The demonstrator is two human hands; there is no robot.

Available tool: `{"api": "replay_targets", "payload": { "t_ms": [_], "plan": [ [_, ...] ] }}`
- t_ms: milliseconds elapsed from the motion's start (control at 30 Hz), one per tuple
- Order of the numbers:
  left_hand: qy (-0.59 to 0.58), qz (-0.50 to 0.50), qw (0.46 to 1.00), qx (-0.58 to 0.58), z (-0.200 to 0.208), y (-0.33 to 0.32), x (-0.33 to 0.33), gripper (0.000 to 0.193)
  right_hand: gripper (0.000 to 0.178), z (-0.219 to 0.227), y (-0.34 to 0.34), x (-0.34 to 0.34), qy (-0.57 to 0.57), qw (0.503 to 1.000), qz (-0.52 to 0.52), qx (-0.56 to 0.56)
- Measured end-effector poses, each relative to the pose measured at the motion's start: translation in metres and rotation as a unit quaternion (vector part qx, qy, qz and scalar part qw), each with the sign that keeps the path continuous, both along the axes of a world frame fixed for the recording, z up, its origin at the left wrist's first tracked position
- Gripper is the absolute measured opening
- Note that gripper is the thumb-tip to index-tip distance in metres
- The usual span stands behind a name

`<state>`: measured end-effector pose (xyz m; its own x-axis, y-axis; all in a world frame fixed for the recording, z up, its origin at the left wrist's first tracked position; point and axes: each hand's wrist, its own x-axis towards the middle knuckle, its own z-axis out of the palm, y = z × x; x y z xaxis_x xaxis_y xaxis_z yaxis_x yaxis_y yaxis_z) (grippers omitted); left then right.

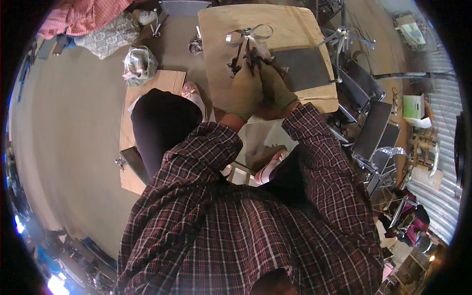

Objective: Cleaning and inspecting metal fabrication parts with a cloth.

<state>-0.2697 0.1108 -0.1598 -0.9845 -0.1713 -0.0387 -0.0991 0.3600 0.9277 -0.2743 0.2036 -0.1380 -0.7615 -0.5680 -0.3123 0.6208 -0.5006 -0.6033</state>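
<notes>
Both my hands wear olive-coloured gloves and come together over a light wooden board [216,59]. My left hand [246,91] is closed round the lower end of a shiny metal piece [247,33] with two curved, loop-like arms, which points away from me. Pressed close beside it, my right hand [276,88] is closed on a crumpled dark cloth [281,70]. Folds of cloth bunch around both hands and hide the fingertips and the metal's lower part. On the board to the right lies a flat dark grey panel [306,69].
A five-armed metal chair base [341,33] stands off the board's far right corner. Dark chair parts [369,130] are stacked along the right. At left are a silvery bag [140,64] and a cardboard sheet [132,169] on the floor. A green-and-white box [414,108] sits farther right.
</notes>
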Motion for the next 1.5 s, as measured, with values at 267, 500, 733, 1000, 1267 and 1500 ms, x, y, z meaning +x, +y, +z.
{"api": "replay_targets", "payload": {
  "t_ms": [267,500,733,1000,1267,1500],
  "plan": [
    [0.004,-0.026,1.000,-0.010,0.000,-0.005,0.000,0.028,0.035,-0.026,0.029,0.008,0.475,0.769,-0.073,0.421],
    [0.023,0.010,0.996,0.090,-0.002,-0.001,-0.001,0.028,0.035,-0.055,0.042,-0.014,0.645,0.498,0.012,0.580],
    [0.106,0.007,0.992,0.061,0.017,-0.009,0.007,0.025,0.042,-0.034,0.079,-0.018,0.596,0.494,-0.002,0.633],
    [0.063,-0.037,0.997,0.017,0.024,-0.004,0.007,0.026,0.038,-0.049,0.080,0.015,0.489,0.718,0.109,0.483],
    [0.147,-0.091,0.930,-0.326,0.029,-0.018,0.006,0.025,0.044,-0.039,0.069,0.030,0.633,0.537,0.027,0.556],
    [0.076,-0.088,0.985,-0.125,0.041,-0.021,0.010,0.037,0.045,-0.041,0.123,0.015,0.632,0.511,0.085,0.577]
  ]
}}
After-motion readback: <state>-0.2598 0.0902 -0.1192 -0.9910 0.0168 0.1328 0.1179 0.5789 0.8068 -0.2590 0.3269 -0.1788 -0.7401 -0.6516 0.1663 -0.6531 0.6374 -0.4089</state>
